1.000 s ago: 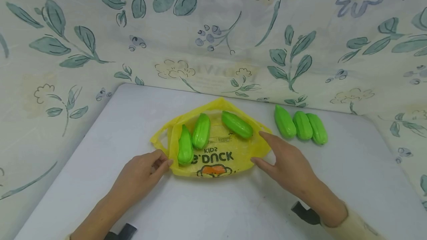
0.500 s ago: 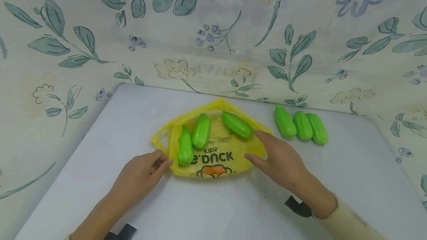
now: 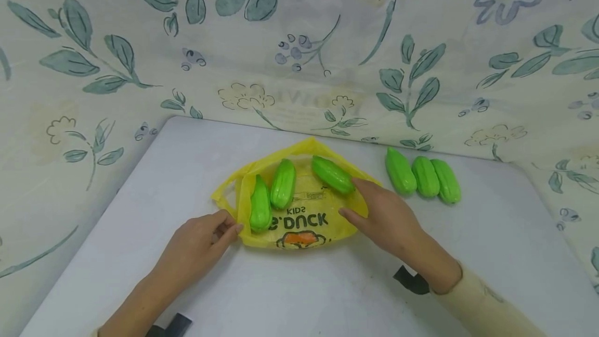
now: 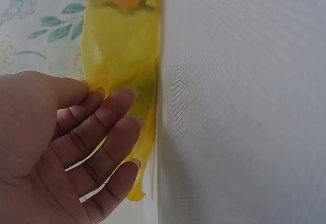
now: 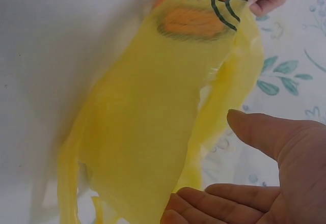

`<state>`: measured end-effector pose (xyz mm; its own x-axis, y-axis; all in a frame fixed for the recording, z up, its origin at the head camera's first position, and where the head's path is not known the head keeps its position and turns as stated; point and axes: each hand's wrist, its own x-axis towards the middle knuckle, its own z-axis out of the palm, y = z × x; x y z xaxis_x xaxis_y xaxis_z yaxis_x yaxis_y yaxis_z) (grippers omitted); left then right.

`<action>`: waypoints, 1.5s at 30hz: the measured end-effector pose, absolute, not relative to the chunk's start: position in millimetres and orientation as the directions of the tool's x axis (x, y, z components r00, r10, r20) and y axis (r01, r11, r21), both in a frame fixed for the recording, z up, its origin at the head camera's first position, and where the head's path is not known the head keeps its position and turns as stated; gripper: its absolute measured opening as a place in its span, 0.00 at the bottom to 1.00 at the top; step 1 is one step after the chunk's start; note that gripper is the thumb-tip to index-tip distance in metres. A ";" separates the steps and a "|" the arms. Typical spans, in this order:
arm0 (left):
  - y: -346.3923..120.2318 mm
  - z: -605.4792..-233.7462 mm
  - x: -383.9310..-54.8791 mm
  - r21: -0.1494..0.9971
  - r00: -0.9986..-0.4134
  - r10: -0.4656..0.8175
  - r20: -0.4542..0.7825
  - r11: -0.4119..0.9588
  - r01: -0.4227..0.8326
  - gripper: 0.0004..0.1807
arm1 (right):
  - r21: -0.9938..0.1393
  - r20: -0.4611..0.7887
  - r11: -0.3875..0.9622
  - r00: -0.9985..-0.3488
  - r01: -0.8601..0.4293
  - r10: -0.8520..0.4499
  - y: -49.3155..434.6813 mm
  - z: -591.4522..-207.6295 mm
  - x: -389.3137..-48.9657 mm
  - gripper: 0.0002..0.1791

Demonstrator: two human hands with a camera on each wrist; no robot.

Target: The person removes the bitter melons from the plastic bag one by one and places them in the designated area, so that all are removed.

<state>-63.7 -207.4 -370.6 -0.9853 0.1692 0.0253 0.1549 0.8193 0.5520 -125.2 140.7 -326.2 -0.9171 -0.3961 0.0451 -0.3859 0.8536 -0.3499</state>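
A yellow plastic bag (image 3: 339, 222) lies on the white table with its mouth spread. Inside are three green, ribbed toy vegetables resembling cucumbers: one at the left (image 3: 260, 207), one beside it (image 3: 283, 184) and one at the right (image 3: 333, 175). My left hand (image 3: 206, 235) pinches the bag's near left edge between thumb and index finger; in the left wrist view the other fingers rest along the yellow film. My right hand (image 3: 390, 220) is at the bag's right side, thumb and fingers apart. Its index fingertip reaches the right vegetable's near end; whether it presses there is unclear.
Three more green toy vegetables (image 3: 423, 176) lie side by side at the back right of the table (image 3: 299, 295). A floral cloth (image 3: 299, 51) hangs behind the table. Black pieces (image 3: 413, 280) show by each wrist.
My right hand has moved left and slightly away from me, over the bag's right edge up to the right vegetable. My left hand keeps its pinch in the same place.
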 end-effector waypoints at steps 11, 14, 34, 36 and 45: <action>-208.5 -370.6 -64.0 0.553 -0.985 0.172 0.029 0.818 0.159 0.07 | -0.305 0.007 0.877 -0.922 -0.371 -0.388 129.8 -333.2 -136.7 0.37; -208.2 -369.9 -64.1 0.553 -0.985 0.172 0.027 0.818 0.158 0.06 | -0.280 0.008 0.886 -0.923 -0.370 -0.384 127.2 -334.9 -139.6 0.37; -207.9 -365.0 -63.1 0.549 -0.987 0.162 -0.005 0.825 0.133 0.07 | -0.269 0.002 0.897 -0.932 -0.351 -0.364 116.0 -343.6 -163.2 0.31; -207.9 -365.3 -63.0 0.550 -0.987 0.162 -0.005 0.825 0.133 0.07 | -0.258 -0.010 0.905 -0.936 -0.338 -0.352 114.7 -344.5 -165.3 0.31; -207.2 -365.0 -63.0 0.551 -0.987 0.157 -0.021 0.826 0.119 0.07 | -0.245 -0.030 0.917 -0.943 -0.316 -0.333 112.6 -349.2 -170.2 0.27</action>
<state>-63.0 -207.2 -365.0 -0.9874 0.1565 -0.0211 0.1192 0.8263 0.5505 -170.2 112.6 -349.2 -0.9425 -0.3327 -0.0304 -0.3157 0.9168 -0.2446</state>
